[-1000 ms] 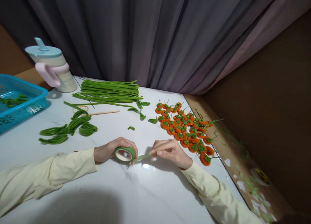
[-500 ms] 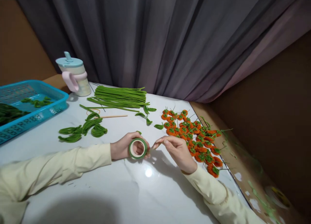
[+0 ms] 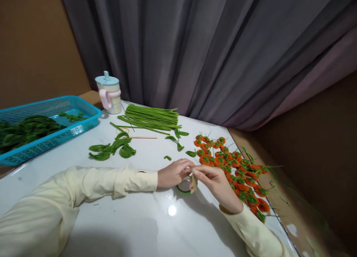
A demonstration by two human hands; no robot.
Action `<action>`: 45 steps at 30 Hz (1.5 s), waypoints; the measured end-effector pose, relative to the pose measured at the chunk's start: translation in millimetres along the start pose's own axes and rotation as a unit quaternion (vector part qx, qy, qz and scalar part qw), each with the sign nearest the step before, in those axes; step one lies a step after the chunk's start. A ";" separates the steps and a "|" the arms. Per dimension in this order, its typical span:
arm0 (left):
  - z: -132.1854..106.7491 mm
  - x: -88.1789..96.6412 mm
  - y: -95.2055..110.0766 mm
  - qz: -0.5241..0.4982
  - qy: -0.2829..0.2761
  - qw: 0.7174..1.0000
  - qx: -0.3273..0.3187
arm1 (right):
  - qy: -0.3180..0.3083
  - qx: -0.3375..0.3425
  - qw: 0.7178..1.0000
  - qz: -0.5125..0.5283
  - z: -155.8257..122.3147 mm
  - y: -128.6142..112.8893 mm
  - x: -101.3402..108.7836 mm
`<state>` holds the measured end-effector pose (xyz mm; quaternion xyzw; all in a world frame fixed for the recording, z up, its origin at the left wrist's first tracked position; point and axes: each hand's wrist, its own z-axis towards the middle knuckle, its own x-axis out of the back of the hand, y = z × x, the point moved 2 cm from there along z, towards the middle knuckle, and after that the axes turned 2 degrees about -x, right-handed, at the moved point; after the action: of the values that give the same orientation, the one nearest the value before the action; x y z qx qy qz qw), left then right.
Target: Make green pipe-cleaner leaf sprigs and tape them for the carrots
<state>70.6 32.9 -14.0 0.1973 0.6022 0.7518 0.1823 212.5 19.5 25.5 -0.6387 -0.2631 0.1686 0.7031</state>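
My left hand [image 3: 174, 173] is closed over a roll of green tape [image 3: 184, 189] that rests on the white table [image 3: 145, 219]. Right beside it, my right hand [image 3: 213, 182] pinches the loose end of the tape at the roll, fingertips meeting those of the left hand. Both arms wear pale yellow sleeves. Just right of my hands lies a heap of small orange flowers with green centres [image 3: 234, 167].
A bundle of straight green pipe cleaners [image 3: 152, 117] lies at the back, with bent green pieces [image 3: 113, 150] and a thin wooden stick [image 3: 141, 137] nearer. A blue basket [image 3: 46, 125] with green pieces sits left. A lidded cup [image 3: 108, 92] stands by the grey curtain.
The view has swung, so everything sits further right. My right hand has come in to the roll, and the roll has dropped under my left hand's fingers.
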 end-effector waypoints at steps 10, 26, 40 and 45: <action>-98.5 112.2 15.5 0.423 0.136 0.890 -0.099 | -0.075 -0.080 0.994 0.007 25.3 36.5 -49.7; -124.9 201.6 15.5 0.552 0.300 0.778 -0.012 | -0.020 0.306 0.861 -0.406 -12.2 39.3 -41.9; -122.9 208.9 -1.6 0.623 0.317 0.715 0.004 | -0.025 0.446 0.620 -0.645 -26.5 46.4 -43.1; -103.4 224.2 -1.6 0.607 0.207 0.766 0.049 | -0.109 0.351 0.653 -0.662 -27.9 10.8 -37.3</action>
<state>-174.6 61.8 -18.6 0.3696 0.4163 0.6974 -0.4513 199.8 -23.1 7.8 0.0218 -0.6123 -0.1936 0.7663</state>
